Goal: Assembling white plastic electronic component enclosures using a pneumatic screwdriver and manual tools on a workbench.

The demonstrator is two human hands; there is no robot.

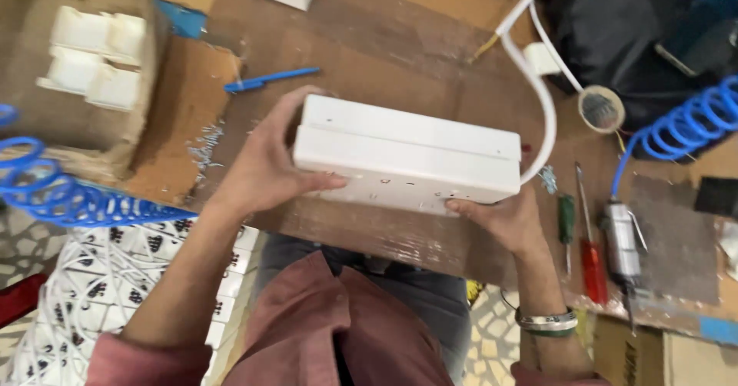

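A long white plastic box, shaped like a power strip housing (407,154), is held just above the brown workbench (384,40), tilted slightly. My left hand (265,163) grips its left end, thumb along the near face. My right hand (500,217) supports the box's near right corner from below; a metal bangle sits on that wrist. A thick white cable (542,98) curves from the box's right end up toward the back of the bench.
Red-handled (592,255) and green-handled (566,221) screwdrivers and a pneumatic driver (621,240) on a blue coiled hose (688,124) lie to the right. At left: cardboard box of white parts (92,55), loose screws (204,144), blue pen (269,78). Finished strips are stacked below left (115,278).
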